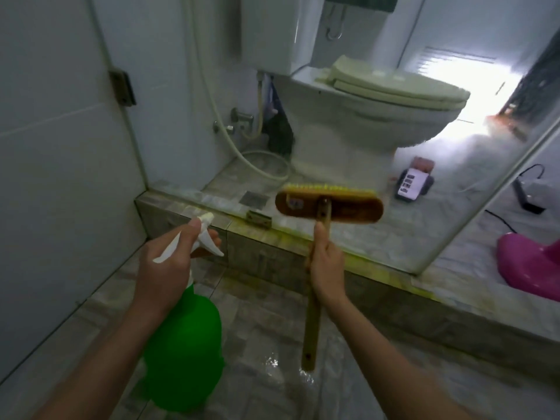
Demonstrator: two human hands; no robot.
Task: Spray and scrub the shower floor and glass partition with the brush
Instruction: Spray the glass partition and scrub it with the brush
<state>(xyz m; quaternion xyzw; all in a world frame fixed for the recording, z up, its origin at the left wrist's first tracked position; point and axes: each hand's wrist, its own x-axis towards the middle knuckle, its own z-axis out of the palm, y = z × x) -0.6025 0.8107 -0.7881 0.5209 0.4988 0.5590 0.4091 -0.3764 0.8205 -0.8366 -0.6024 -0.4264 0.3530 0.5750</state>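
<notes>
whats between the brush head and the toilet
The glass partition, in the head view: the brush head is on its near side, and the toilet shows through it on the far side.

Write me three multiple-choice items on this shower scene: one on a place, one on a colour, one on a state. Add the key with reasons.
1. Where is the brush head?
A) flat on the floor
B) raised in front of the glass partition, above the tiled kerb
C) hanging on the wall

2. What colour is the spray bottle body?
A) green
B) pink
C) white

3. How is the toilet lid?
A) raised
B) removed
C) shut

Key:
1 B, the right hand holds the handle upright, head up by the glass.
2 A, the body below the left hand is green; only the trigger is white.
3 C, it lies flat on the seat.
</notes>
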